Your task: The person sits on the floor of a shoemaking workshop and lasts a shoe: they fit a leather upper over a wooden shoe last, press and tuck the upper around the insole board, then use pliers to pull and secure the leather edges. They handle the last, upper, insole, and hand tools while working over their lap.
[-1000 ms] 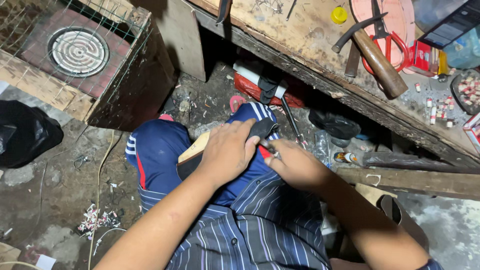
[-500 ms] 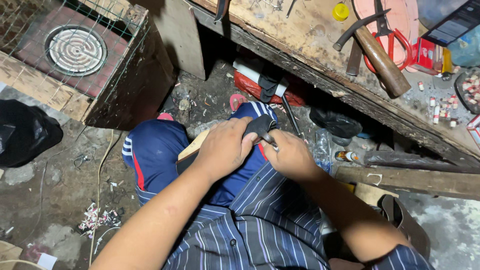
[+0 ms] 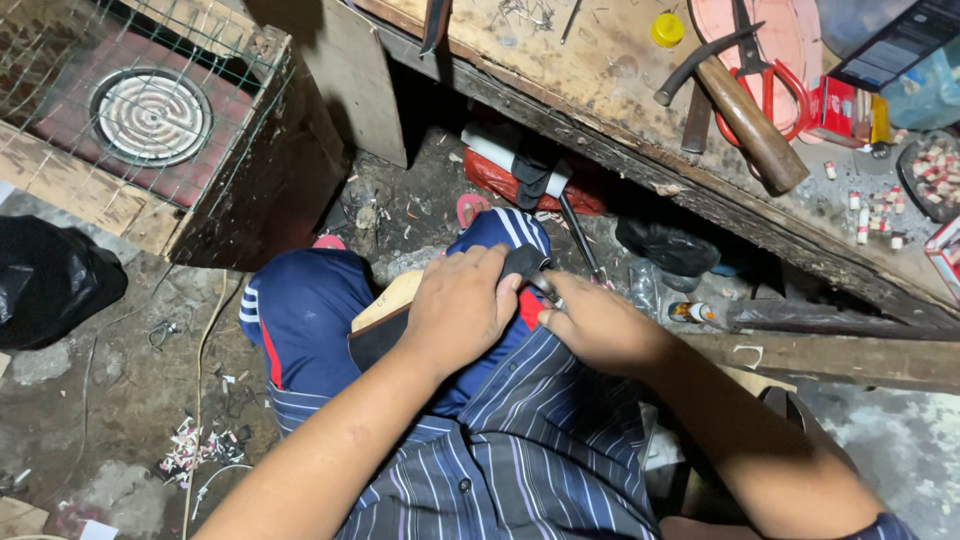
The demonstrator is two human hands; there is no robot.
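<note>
Left hand [image 3: 462, 308] closed over dark shoe [image 3: 400, 325] lying on lap, fingers curled around its far end. Right hand [image 3: 592, 325] pinched shut on thin metal tool [image 3: 545, 288], touching left fingertips. Workbench edge [image 3: 640, 165] well beyond fingers; open floor [image 3: 120, 400] leftward.

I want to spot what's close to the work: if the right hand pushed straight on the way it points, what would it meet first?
Probably the black shoe part that the left hand holds on the lap: the right hand points up-left at it, its fingertips already there. Depth is unclear.

shoe [image 3: 385, 325]: mostly hidden under left hand [image 3: 460, 310] | tool in right hand [image 3: 590, 325]: too small to tell
</note>
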